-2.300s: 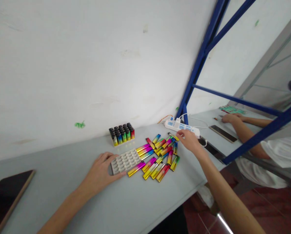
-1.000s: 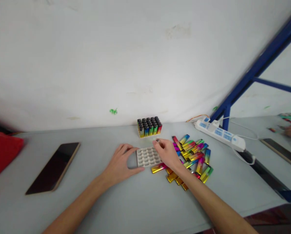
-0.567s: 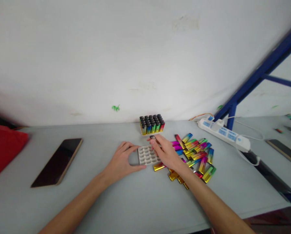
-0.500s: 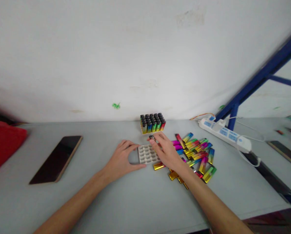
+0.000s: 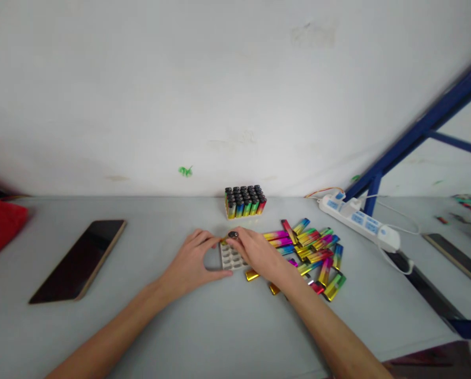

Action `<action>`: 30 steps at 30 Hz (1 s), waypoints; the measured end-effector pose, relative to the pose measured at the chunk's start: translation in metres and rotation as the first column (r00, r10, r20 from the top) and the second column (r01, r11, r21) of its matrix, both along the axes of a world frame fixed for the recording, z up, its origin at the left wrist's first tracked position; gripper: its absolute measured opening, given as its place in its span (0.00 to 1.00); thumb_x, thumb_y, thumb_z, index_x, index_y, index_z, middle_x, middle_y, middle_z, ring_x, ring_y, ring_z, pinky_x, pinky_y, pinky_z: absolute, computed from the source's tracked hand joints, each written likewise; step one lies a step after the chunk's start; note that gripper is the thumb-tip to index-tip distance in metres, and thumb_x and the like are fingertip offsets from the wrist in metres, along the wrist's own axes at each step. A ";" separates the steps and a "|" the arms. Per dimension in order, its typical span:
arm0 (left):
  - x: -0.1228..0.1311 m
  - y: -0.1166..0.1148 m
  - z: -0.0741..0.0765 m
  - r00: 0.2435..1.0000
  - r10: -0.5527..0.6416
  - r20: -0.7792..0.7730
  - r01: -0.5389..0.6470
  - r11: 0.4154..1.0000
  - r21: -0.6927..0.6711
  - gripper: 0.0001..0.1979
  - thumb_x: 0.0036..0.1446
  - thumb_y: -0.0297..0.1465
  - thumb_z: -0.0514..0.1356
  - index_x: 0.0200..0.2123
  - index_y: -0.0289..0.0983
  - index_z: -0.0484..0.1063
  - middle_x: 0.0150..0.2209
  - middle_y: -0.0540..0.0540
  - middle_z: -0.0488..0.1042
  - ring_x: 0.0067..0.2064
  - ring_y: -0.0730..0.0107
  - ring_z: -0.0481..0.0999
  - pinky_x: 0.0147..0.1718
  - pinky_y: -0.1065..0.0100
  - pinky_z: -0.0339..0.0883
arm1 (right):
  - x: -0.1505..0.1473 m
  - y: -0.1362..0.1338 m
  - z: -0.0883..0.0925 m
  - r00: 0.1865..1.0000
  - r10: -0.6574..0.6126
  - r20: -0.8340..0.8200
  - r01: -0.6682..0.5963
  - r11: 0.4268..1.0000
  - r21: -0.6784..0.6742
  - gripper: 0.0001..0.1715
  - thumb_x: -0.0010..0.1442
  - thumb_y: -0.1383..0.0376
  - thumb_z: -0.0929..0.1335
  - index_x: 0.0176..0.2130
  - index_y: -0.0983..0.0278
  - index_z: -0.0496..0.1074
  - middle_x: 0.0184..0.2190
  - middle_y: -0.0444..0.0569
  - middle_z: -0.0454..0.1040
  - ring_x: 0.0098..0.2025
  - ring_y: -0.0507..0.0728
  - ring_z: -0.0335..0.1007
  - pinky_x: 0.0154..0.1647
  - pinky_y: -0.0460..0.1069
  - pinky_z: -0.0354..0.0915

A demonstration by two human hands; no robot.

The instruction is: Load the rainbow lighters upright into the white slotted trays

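A white slotted tray lies on the grey table between my hands. My left hand grips it at its left side, with thumb and fingers at the near and far corners. My right hand pinches an upright lighter with a dark top over the tray's far left part; the hand covers much of the tray. Right of it lies a loose pile of shiny lighters in rainbow colours. Behind the hands stands a full block of upright lighters with black tops.
A dark phone lies at left, near a red cloth-like item. On the right are a white power strip with cables, a blue metal frame and another phone-like slab. Part of another person's hand shows at the right edge.
My right hand has moved left and slightly nearer with the lighter, from behind the tray to above its far left part. My left hand still holds the tray. The view has shifted slightly.
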State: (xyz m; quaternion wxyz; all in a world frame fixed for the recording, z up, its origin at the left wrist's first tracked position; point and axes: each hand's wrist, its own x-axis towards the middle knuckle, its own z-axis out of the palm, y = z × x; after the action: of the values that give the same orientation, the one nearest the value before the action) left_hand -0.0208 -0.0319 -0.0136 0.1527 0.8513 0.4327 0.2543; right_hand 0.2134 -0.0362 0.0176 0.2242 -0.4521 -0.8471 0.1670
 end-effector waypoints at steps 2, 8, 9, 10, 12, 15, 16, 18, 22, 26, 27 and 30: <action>0.000 0.001 -0.001 1.000 0.001 0.005 -0.001 1.000 0.007 0.33 0.50 0.56 0.76 0.51 0.41 0.82 0.44 0.44 0.79 0.49 0.51 0.76 0.55 0.51 0.72 | 0.001 0.000 0.002 0.998 0.019 0.063 -0.021 0.999 0.028 0.15 0.82 0.57 0.62 0.50 0.64 0.72 0.43 0.55 0.82 0.45 0.62 0.81 0.46 0.53 0.72; 0.001 0.002 -0.002 1.000 -0.001 -0.010 0.001 1.000 0.016 0.32 0.50 0.57 0.76 0.48 0.40 0.81 0.44 0.44 0.79 0.49 0.51 0.77 0.54 0.52 0.73 | -0.006 0.008 0.005 0.985 0.025 0.169 -0.044 0.993 0.110 0.17 0.82 0.57 0.62 0.48 0.65 0.73 0.43 0.55 0.80 0.43 0.61 0.79 0.46 0.53 0.72; 0.000 0.003 -0.003 1.000 -0.002 -0.012 0.003 1.000 0.024 0.31 0.50 0.56 0.76 0.47 0.40 0.81 0.44 0.44 0.80 0.49 0.50 0.77 0.54 0.52 0.73 | -0.010 0.010 0.004 0.982 0.021 0.186 -0.044 0.992 0.118 0.17 0.82 0.57 0.62 0.48 0.65 0.74 0.44 0.56 0.80 0.44 0.62 0.79 0.46 0.54 0.73; 0.000 0.003 -0.003 1.000 -0.003 -0.013 0.003 0.999 0.035 0.31 0.50 0.56 0.76 0.48 0.40 0.81 0.44 0.43 0.80 0.49 0.50 0.77 0.55 0.52 0.73 | -0.014 0.011 0.004 0.980 0.016 0.200 -0.041 0.991 0.126 0.18 0.82 0.57 0.63 0.48 0.66 0.74 0.44 0.56 0.80 0.44 0.62 0.79 0.46 0.54 0.73; -0.002 0.005 -0.006 1.000 -0.006 -0.009 0.006 0.998 0.058 0.31 0.52 0.56 0.75 0.49 0.40 0.81 0.45 0.43 0.81 0.50 0.50 0.78 0.55 0.52 0.73 | -0.018 0.013 0.003 0.976 0.000 0.216 -0.032 0.989 0.145 0.18 0.81 0.55 0.64 0.48 0.66 0.75 0.44 0.56 0.80 0.46 0.63 0.80 0.48 0.55 0.73; -0.004 0.009 -0.011 1.000 0.003 0.001 -0.003 0.996 0.086 0.32 0.53 0.58 0.73 0.50 0.40 0.82 0.46 0.43 0.82 0.50 0.50 0.78 0.55 0.52 0.75 | -0.011 0.011 0.002 0.977 -0.029 0.213 -0.011 0.983 0.186 0.19 0.79 0.53 0.66 0.51 0.66 0.76 0.46 0.56 0.81 0.50 0.63 0.80 0.53 0.56 0.72; -0.005 0.010 -0.012 1.000 0.004 0.002 -0.004 0.996 0.091 0.33 0.53 0.59 0.73 0.50 0.40 0.82 0.46 0.43 0.82 0.50 0.50 0.79 0.54 0.52 0.75 | -0.004 0.009 0.002 0.979 -0.045 0.198 0.005 0.981 0.196 0.20 0.79 0.53 0.67 0.54 0.66 0.76 0.48 0.56 0.81 0.51 0.63 0.80 0.54 0.56 0.72; -0.007 0.012 -0.014 1.000 0.007 0.000 -0.007 0.995 0.100 0.33 0.52 0.60 0.73 0.49 0.40 0.82 0.47 0.42 0.82 0.51 0.49 0.79 0.54 0.51 0.75 | 0.018 0.008 0.006 0.982 -0.109 0.153 0.078 0.977 0.196 0.20 0.78 0.53 0.68 0.58 0.64 0.76 0.49 0.55 0.82 0.50 0.61 0.81 0.54 0.55 0.71; -0.008 0.013 -0.013 1.000 0.012 -0.005 -0.011 0.994 0.106 0.33 0.53 0.61 0.72 0.48 0.41 0.82 0.47 0.42 0.83 0.51 0.48 0.80 0.54 0.51 0.76 | 0.077 0.012 0.019 0.889 -0.438 0.130 0.422 0.896 0.137 0.16 0.81 0.59 0.64 0.55 0.64 0.77 0.47 0.54 0.83 0.47 0.60 0.81 0.53 0.53 0.69; -0.008 0.013 -0.012 1.000 -0.007 0.008 0.006 0.994 0.113 0.31 0.53 0.61 0.71 0.46 0.41 0.82 0.45 0.43 0.83 0.50 0.49 0.80 0.52 0.52 0.77 | 0.122 0.018 0.022 0.599 -0.750 0.282 0.767 0.638 0.069 0.20 0.80 0.60 0.64 0.61 0.68 0.74 0.53 0.62 0.82 0.55 0.67 0.80 0.56 0.56 0.69; -0.008 0.013 -0.012 1.000 -0.009 0.011 0.007 0.993 0.122 0.31 0.53 0.61 0.71 0.46 0.41 0.82 0.45 0.43 0.83 0.49 0.49 0.80 0.52 0.52 0.77 | 0.128 0.019 0.021 0.547 -0.770 0.327 0.803 0.593 0.053 0.22 0.80 0.58 0.64 0.62 0.69 0.73 0.54 0.64 0.82 0.57 0.69 0.80 0.57 0.58 0.69; -0.008 0.012 -0.013 1.000 -0.002 0.008 0.000 0.991 0.136 0.31 0.54 0.61 0.70 0.46 0.41 0.82 0.45 0.43 0.82 0.49 0.49 0.80 0.52 0.52 0.77 | 0.134 0.022 0.014 0.501 -0.761 0.412 0.830 0.558 0.021 0.28 0.77 0.51 0.67 0.65 0.68 0.72 0.58 0.66 0.80 0.62 0.74 0.77 0.59 0.62 0.68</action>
State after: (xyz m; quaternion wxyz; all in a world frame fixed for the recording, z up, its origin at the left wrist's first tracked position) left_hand -0.0287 -0.0197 -0.0267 0.0964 0.8589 0.4134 0.2865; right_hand 0.3472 -0.0139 0.0317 0.0678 -0.8325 -0.5490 0.0305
